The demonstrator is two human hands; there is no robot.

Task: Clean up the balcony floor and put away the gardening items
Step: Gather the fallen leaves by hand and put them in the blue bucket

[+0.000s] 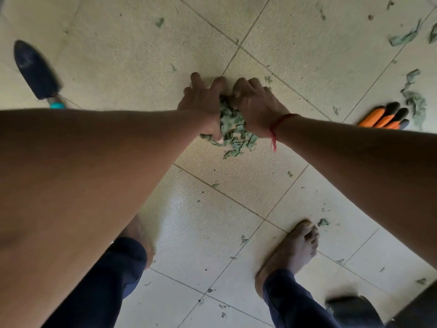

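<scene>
A heap of dry green leaf scraps (233, 131) lies on the pale tiled floor (132, 55). My left hand (203, 100) presses against its left side and my right hand (254, 105) against its right side, cupping the heap between them. Fingers of both hands are curled over the top of the leaves. A red thread is tied around my right wrist. A dark trowel (35, 71) with a teal handle lies at the far left. Orange and black tool handles (384, 116) lie on the floor at the right.
More leaf scraps (415, 100) are scattered at the upper right, with small bits all over the tiles. My bare feet (292, 249) stand below the heap. A dark object (350, 308) sits at the bottom right corner.
</scene>
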